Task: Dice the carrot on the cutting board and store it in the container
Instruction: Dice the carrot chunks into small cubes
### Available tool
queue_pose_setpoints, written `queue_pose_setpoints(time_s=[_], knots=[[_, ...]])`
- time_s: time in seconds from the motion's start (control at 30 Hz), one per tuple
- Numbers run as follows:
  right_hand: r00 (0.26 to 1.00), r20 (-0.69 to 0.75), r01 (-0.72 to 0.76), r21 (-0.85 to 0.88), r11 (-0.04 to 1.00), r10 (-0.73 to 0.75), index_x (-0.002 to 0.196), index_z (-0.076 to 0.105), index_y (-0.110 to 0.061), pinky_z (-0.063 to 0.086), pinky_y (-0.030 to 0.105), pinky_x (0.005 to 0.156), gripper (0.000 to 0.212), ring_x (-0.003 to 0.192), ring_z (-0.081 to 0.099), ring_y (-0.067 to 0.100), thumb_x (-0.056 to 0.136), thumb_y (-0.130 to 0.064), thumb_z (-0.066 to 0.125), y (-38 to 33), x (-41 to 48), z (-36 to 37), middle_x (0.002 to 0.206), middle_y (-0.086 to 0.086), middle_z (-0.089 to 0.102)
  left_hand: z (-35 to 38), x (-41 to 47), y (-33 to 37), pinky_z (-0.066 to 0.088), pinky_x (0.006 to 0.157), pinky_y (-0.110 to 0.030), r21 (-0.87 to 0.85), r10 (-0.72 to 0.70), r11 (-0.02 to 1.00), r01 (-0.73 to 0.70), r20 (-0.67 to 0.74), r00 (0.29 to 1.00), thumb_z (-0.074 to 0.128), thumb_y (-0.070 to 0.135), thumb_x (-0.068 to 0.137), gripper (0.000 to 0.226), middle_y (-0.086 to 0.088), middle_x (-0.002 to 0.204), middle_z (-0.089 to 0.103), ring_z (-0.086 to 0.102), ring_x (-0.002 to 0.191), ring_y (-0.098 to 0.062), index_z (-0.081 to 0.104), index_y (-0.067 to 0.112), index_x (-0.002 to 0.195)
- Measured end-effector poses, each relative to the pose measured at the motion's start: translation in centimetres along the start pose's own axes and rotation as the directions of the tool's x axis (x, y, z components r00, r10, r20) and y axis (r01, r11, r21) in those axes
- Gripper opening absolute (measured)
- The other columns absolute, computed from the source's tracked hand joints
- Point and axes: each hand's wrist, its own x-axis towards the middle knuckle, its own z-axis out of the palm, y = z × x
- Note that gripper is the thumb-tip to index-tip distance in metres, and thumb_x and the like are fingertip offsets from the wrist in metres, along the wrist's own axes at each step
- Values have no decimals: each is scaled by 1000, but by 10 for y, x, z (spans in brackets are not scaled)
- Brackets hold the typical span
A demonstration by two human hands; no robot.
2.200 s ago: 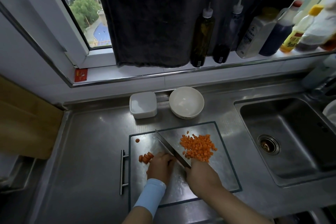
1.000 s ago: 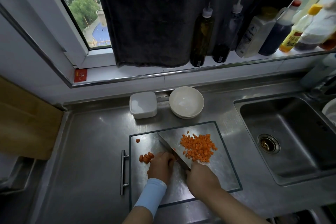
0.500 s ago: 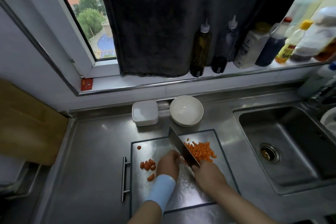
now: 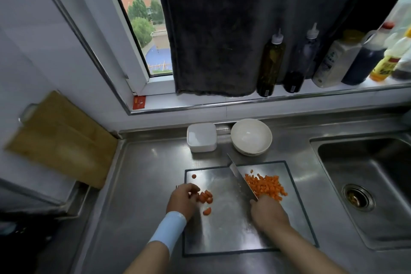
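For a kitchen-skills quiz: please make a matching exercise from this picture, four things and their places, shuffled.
Things
1. heap of small orange carrot dice
2. few bigger orange carrot chunks
3. square white plastic container
4. round white bowl

Places
A. behind the steel cutting board, nearer the steel sink
B. beside the left hand
C. on the board, right of the broad steel knife
D. behind the board, farther from the sink

Pairs: 1-C, 2-B, 3-D, 4-A
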Motion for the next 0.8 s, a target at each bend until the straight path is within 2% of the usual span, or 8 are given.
queue_pose_setpoints(time_s=[0.1, 0.2, 0.33, 0.47, 0.53, 0.67, 0.73, 0.8], knots=[[999, 25, 40, -12, 999, -40, 89, 57, -26, 54, 36, 79, 21, 85, 62, 17, 101, -38, 45, -9, -3, 4, 92, -3, 64, 1, -12, -6, 42, 63, -3, 20, 84, 996, -88, 147, 986, 61, 9, 84, 18, 15, 89, 62, 59, 76, -3, 69, 26, 85], [996, 52, 69, -46, 997, -66, 94, 59, -26, 55, 36, 78, 23, 84, 62, 16, 100, -45, 46, -20, -9, 14, 91, -6, 63, 6, -12, -15, 46, 85, -13, 140, 185, 964, -224, 245, 952, 66, 32, 84, 16, 18, 103, 61, 58, 91, -1, 66, 34, 101], [998, 59, 37, -47, 998, -34, 99, 58, -22, 50, 34, 76, 23, 86, 60, 19, 100, -40, 45, -27, -11, 20, 94, -2, 62, 15, -9, -26, 28, 87, -8, 206, 290, 911, -357, 295, 910, 59, 24, 91, 17, 14, 119, 56, 52, 108, -6, 66, 28, 106], [996, 80, -27, 17, 999, 26, 111, 61, -18, 52, 38, 85, 27, 94, 61, 21, 99, -38, 47, -29, -12, 20, 104, 2, 66, 30, -2, -35, 34, 96, -20, 235, 378, 855, -463, 328, 866, 55, 19, 92, 27, 8, 133, 53, 46, 125, -11, 68, 22, 115], [995, 87, -49, 22, 999, 47, 112, 62, -16, 50, 37, 87, 28, 96, 61, 23, 99, -37, 49, -29, -12, 20, 108, 5, 67, 37, -3, -28, 35, 95, -23, 220, 413, 833, -507, 361, 836, 49, 25, 95, 30, 5, 134, 52, 45, 124, -14, 65, 23, 120], [993, 72, -92, 32, 995, 89, 112, 65, -14, 49, 35, 90, 29, 103, 63, 27, 99, -36, 51, -30, -12, 22, 112, 8, 68, 57, 3, -11, 35, 82, -24, 183, 512, 791, -583, 324, 796, 49, 13, 94, 27, -1, 123, 55, 51, 112, -22, 66, 21, 113], [994, 52, -99, 29, 995, 98, 111, 65, -17, 49, 38, 93, 27, 104, 63, 27, 99, -36, 51, -28, -14, 21, 112, 7, 69, 62, 5, -8, 41, 74, -24, 196, 504, 807, -557, 261, 823, 52, 21, 91, 19, 0, 110, 58, 57, 96, -21, 68, 23, 103], [993, 39, -108, 9, 994, 108, 114, 64, -17, 48, 37, 94, 28, 106, 62, 27, 100, -36, 50, -26, -17, 18, 114, 7, 68, 70, 5, -13, 48, 72, -27, 244, 552, 756, -607, 261, 792, 52, 27, 91, 21, -1, 107, 55, 58, 90, -22, 68, 21, 104]])
